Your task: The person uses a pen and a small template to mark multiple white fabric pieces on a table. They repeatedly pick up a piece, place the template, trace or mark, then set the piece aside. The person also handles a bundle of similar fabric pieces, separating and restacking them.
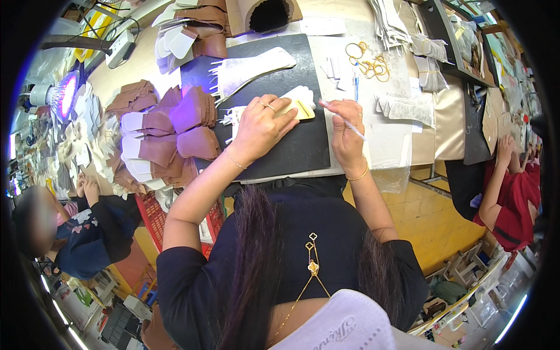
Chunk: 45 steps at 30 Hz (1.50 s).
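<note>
While the left hand (256, 125) lies splayed, clasping nothing, over the white piece (300, 93) and yellow card (305, 109) on the mat (291, 150), the right hand (345, 146) grasps a pen (355, 129) (just beside); marking seems underway, next calling for steady alignment.

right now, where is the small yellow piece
In the head view, the small yellow piece is over the black mat, just right of the left hand and left of the right hand.

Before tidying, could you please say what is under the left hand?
White material, a yellow piece and the black mat show around the left hand; the rest is covered.
</note>
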Motion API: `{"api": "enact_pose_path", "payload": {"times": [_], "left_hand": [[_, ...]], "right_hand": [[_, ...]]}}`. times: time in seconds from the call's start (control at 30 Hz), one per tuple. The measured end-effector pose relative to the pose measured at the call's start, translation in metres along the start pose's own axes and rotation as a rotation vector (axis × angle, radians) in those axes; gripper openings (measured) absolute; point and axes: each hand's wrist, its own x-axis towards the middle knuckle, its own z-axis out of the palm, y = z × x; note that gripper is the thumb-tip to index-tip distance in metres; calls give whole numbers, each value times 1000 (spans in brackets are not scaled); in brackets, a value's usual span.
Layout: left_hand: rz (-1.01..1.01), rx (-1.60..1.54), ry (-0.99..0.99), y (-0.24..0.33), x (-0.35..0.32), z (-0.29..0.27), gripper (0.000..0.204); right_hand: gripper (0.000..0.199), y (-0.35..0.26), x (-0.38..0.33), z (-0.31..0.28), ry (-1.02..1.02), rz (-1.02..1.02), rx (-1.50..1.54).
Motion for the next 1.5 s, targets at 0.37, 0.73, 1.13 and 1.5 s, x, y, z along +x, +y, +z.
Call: {"api": "enact_pose_path", "payload": {"times": [0.37, 0.73, 1.13, 1.5], "left_hand": [[87, 201, -21, 11, -4, 5, 25], [109, 188, 4, 9, -6, 6, 25], [-123, -227, 85, 7, 4, -13, 30], [-131, -91, 332, -58, 74, -53, 30]], "right_hand": [[12, -10, 7, 14, -114, -61, -165], [17, -17, -2, -12, -31, -15, -20], [14, -5, -2, 16, 106, 67, 220], [17, 0, 0, 27, -61, -152, -33]]}}
